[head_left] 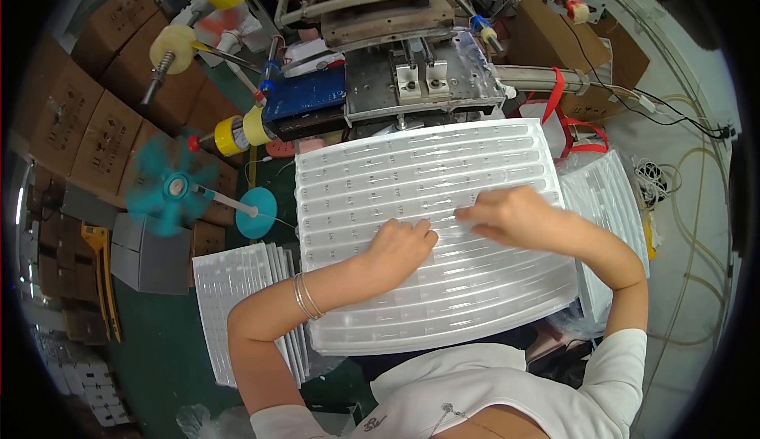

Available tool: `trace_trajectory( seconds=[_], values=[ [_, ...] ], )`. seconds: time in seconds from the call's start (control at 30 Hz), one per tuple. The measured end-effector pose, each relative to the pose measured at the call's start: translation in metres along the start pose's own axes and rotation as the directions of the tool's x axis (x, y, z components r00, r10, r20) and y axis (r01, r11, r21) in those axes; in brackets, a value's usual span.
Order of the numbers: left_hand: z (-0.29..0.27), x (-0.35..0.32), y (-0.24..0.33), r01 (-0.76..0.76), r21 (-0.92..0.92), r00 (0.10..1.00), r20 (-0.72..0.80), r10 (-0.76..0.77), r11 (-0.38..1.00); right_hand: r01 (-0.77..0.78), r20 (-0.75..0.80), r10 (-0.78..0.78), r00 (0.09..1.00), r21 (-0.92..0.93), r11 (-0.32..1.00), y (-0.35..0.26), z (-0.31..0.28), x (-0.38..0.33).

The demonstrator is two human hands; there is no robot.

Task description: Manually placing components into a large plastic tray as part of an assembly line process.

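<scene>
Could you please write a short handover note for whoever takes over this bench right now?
Left hand: curled, resting on the clear tray near its middle.
Right hand: on the same tray, fingers pinched at a row; blurred, so whether it holds anything is unclear.
The tray lies below the machine. Tray stacks stand at both sides.
Upper rows show small parts; the lower rows look empty and seem left to do.

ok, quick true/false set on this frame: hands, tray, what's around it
1. Both hands rest on the clear ribbed plastic tray. True: left hand, right hand.
2. The left wrist is bare. False: it wears thin bangles.
3. A stack of similar trays lies to the person's left. True.
4. The small fan is red. False: it is teal.
5. Cardboard boxes stand at the left. True.
</scene>
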State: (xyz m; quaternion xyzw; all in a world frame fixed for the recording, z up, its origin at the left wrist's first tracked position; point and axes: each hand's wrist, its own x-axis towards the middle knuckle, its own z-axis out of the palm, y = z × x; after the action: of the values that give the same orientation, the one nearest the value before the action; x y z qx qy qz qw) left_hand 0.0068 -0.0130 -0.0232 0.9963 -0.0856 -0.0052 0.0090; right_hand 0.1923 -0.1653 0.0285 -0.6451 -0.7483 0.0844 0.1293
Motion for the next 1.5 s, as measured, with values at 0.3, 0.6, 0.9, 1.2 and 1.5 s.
trace_trajectory(
  seconds=[0.3, 0.6, 0.9, 1.2, 1.5],
  values=[
    [-0.014, 0.011, 0.032, 0.087, -0.181, 0.975, -0.188, -0.121, 0.98, 0.029, -0.123, -0.032, 0.992, -0.02, 0.999, 0.001, 0.003, -0.009],
    [0.018, 0.041, 0.035, -0.049, -0.087, 0.965, -0.26, 0.025, 0.995, -0.252, -0.355, 0.278, 0.893, 0.119, 0.96, 0.032, -0.042, -0.016],
    [-0.027, 0.042, -0.031, 0.111, -0.273, 0.829, -0.505, -0.241, 0.956, -0.233, -0.588, 0.371, 0.718, 0.299, 0.925, 0.06, -0.041, -0.011],
    [-0.065, 0.122, -0.141, 0.461, 0.116, 0.618, -0.753, -0.225, 0.88, -0.08, -0.771, 0.211, 0.601, 0.205, 0.976, 0.075, -0.028, 0.086],
    [-0.079, 0.042, -0.079, 0.256, -0.447, 0.644, -0.582, -0.496, 0.857, -0.3, -0.826, 0.022, 0.563, -0.18, 0.937, 0.116, -0.018, 0.164]
  ],
)
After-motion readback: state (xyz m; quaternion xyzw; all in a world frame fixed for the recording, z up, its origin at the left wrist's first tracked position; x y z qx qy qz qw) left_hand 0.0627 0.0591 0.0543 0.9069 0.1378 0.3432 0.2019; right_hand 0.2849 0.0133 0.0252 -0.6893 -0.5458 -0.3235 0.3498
